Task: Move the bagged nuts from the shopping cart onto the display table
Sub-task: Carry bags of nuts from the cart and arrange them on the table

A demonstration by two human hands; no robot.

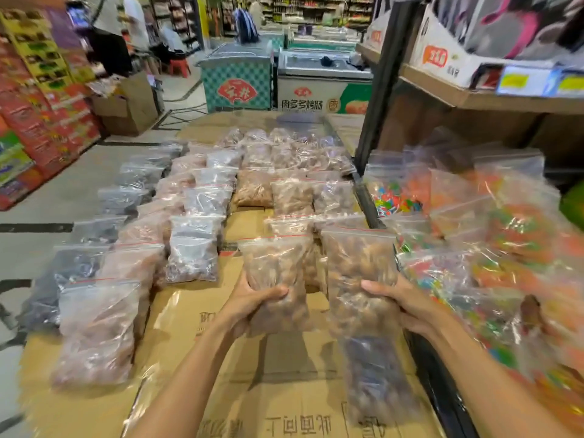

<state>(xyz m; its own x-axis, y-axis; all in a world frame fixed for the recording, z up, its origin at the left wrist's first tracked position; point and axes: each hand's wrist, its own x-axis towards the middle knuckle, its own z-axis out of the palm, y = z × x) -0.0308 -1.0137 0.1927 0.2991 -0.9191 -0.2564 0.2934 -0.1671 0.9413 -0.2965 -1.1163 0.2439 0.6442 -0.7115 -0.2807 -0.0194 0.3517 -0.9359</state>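
My left hand grips a clear zip bag of brown nuts by its lower half, held upright over the cardboard-covered display table. My right hand grips a second bag of nuts from its right side; a third, darker bag hangs blurred below it. Rows of several bagged nuts lie on the table ahead and to the left. The shopping cart is out of view.
To the right, a black-framed shelf holds bags of colourful candy. Beyond the table stand two chest freezers. Red boxed goods are stacked at left, cardboard boxes behind them, and people stand far back.
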